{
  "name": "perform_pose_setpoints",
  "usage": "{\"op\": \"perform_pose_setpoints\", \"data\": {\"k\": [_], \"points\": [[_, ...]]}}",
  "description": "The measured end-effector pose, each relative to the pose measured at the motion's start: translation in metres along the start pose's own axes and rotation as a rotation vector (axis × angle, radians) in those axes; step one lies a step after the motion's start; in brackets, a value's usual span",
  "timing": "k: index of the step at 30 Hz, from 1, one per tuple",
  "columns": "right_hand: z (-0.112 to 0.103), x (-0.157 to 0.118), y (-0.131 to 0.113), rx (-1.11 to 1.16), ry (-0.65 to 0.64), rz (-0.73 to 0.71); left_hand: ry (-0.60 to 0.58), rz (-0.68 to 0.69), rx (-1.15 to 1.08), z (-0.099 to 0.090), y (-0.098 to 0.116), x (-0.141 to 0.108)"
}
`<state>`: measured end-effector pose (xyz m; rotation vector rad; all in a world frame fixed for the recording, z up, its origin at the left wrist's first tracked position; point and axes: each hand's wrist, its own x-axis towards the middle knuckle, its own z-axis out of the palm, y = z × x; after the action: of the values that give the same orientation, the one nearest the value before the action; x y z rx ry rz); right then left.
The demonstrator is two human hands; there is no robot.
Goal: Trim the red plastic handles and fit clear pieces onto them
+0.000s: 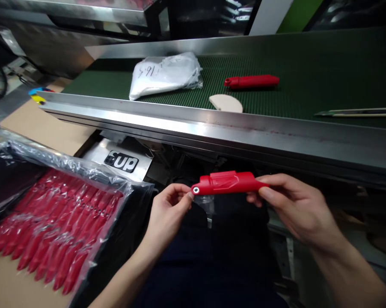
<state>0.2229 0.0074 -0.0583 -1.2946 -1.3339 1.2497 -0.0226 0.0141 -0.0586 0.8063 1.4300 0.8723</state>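
Observation:
A long red plastic part [228, 183] is held level between both hands, in front of the conveyor's near rail. My left hand [171, 207] pinches its left end, beside a small ring with a dark centre. The fingers of my right hand [292, 205] are closed on its tapered right end. A similar red part [253, 81] lies on the green ribbed belt [295, 94], beyond the hands.
On the belt lie a white plastic bag [164, 75], a beige half-round piece [227, 103] and a thin long tool [360, 113]. At lower left, a plastic-lined box [124, 205] holds several wrapped red parts [64, 214]. The metal rail [180, 122] runs across the view.

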Motion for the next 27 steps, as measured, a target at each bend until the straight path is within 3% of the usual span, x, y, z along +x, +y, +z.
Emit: {"op": "perform_pose_setpoints", "data": {"k": [5,9,16,22,27], "points": [[0.006,-0.019,-0.01,-0.376,0.107,-0.176,0.014,-0.019,-0.05,0.004,0.005,0.0],[0.008,-0.028,-0.013,-0.531,0.138,-0.348,0.004,-0.016,-0.097,0.004,0.004,0.0],[0.005,-0.03,-0.012,-0.708,-0.113,-0.691,-0.018,-0.022,-0.228,0.0,-0.002,0.0],[0.009,-0.027,-0.004,-0.782,-0.261,-0.821,-0.058,-0.007,-0.237,-0.001,-0.003,0.001],[0.013,-0.022,-0.002,-0.815,-0.421,-0.907,-0.056,0.116,-0.05,-0.007,-0.008,0.005]]}}
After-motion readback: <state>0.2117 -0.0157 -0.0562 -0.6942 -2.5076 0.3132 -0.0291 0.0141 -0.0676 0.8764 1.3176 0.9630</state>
